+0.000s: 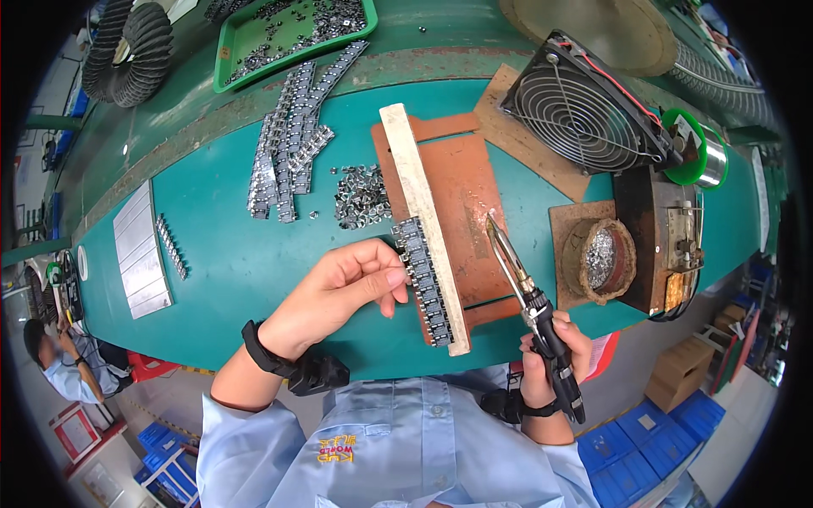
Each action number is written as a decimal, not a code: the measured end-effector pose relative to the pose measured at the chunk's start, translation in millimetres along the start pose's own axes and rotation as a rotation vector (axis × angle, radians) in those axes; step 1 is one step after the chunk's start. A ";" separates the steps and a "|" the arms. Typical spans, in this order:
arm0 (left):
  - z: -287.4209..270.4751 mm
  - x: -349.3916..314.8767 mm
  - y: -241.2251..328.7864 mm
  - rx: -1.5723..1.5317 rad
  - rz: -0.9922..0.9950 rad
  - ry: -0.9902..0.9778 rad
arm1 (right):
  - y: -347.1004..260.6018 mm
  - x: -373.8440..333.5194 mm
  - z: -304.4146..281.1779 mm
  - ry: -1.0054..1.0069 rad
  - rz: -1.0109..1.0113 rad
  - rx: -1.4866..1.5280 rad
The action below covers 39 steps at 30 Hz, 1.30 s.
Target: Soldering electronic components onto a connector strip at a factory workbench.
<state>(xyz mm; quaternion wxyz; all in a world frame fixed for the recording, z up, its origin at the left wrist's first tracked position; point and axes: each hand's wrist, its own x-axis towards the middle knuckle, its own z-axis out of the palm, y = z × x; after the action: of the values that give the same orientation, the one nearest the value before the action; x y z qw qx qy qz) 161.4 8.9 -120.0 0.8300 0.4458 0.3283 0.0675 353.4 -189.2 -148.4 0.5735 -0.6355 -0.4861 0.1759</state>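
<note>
My left hand (343,284) has its thumb and fingers pinched together at the left edge of a strip of small dark circuit boards (423,284); whatever is between the fingertips is too small to make out. That strip lies along a pale wooden bar (417,182), which rests slantwise on a reddish-brown board (466,195). In my right hand (555,360) is a black-handled soldering iron (542,317), its metal tip angled up and left over the brown board. Just beyond my left hand is a heap of small shiny metal parts (360,196).
Several board strips (288,140) lie at the back left, below a green tray (296,42) of metal parts. A fan (584,102), a solder reel (699,151) and a round pot (597,258) stand at right. A silvery plate (142,250) lies far left. Another person (72,364) sits beyond.
</note>
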 end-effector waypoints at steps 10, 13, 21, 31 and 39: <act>0.3 -1.2 -0.9 0.012 0.063 -0.018 | -22.6 16.7 -7.9 -0.152 -0.142 0.077; -0.1 -0.3 -1.6 0.009 0.068 -0.020 | -25.6 19.3 -5.3 -0.184 -0.154 0.065; -0.2 -0.1 -3.2 -0.011 0.073 -0.031 | -28.6 25.4 3.1 -0.211 -0.150 0.078; -0.5 -0.3 -4.5 -0.011 0.084 -0.026 | -29.3 30.7 7.6 -0.236 -0.155 0.070; -0.8 0.3 -5.7 -0.019 0.088 -0.027 | -30.3 31.7 7.7 -0.239 -0.135 0.059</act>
<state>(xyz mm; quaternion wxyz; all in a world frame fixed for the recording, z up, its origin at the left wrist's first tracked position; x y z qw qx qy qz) 160.1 6.2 -124.9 0.8348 0.4527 0.2965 0.1009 349.6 -162.9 -112.7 0.5404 -0.5587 -0.5874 0.2255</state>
